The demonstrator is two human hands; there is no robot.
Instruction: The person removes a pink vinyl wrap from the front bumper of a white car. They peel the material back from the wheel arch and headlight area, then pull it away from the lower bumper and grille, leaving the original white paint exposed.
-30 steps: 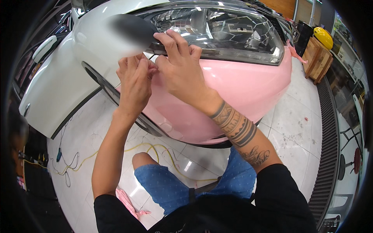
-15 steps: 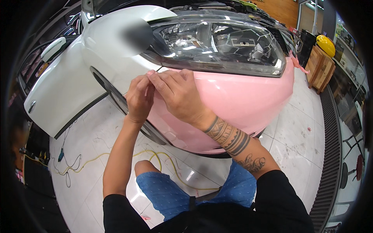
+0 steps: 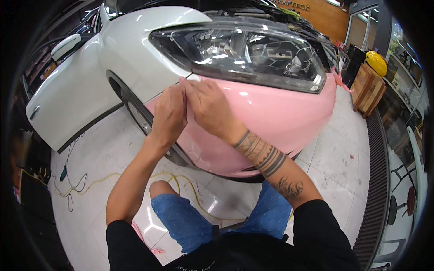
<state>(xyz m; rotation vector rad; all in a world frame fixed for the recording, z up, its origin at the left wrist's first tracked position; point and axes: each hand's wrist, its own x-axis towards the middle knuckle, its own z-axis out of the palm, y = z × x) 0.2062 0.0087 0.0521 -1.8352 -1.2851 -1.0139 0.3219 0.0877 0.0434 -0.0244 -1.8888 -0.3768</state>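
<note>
Wall (image 3: 326, 23) w/ lettering (image 3: 296, 6); L hand (image 3: 170, 112) & R hand (image 3: 209, 106) tog. at pink bumper (image 3: 266, 124), grip unclear.

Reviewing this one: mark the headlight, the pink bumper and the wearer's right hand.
Headlight (image 3: 246, 56): head view, middle of its clear cover.
Pink bumper (image 3: 269, 118): head view, its glossy face below the headlight.
Right hand (image 3: 211, 105): head view, back of the hand.

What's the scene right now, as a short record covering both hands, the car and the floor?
Left hand: left hand, fingers bent, near the pink bumper's upper corner
Right hand: right hand, fingers bent, close beside the left
Held item: cannot tell, fingertips hidden
Above bumper: clear headlight
Left of headlight: white fender
Floor: yellow cable
</note>
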